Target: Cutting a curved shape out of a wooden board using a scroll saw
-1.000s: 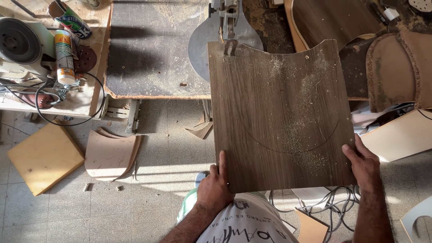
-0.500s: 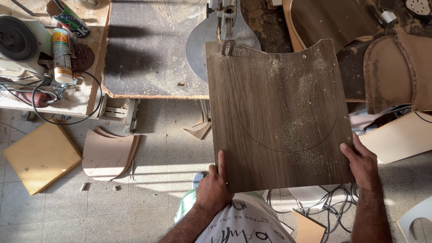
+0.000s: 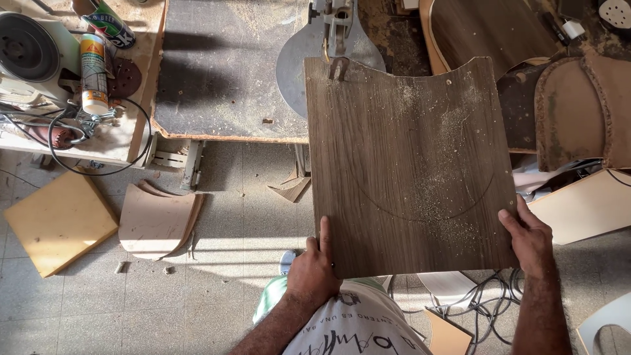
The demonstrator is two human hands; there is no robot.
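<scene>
I hold a large dark wood-grain panel flat in front of me, its far edge cut in a concave curve and dusted with sawdust. A curved pencil line runs across its lower half. My left hand grips the near left corner, thumb on top. My right hand grips the near right corner. The panel's far left edge rests at the blade of a scroll saw with a round metal table.
A dusty workbench lies to the left with a glue tube, cans, a sander disc and cables. Curved wood offcuts and a tan board lie on the tiled floor. Curved chair shells stack at right; cables lie near my feet.
The panel has shifted slightly toward the left and nearer the saw blade; both hands keep their grips.
</scene>
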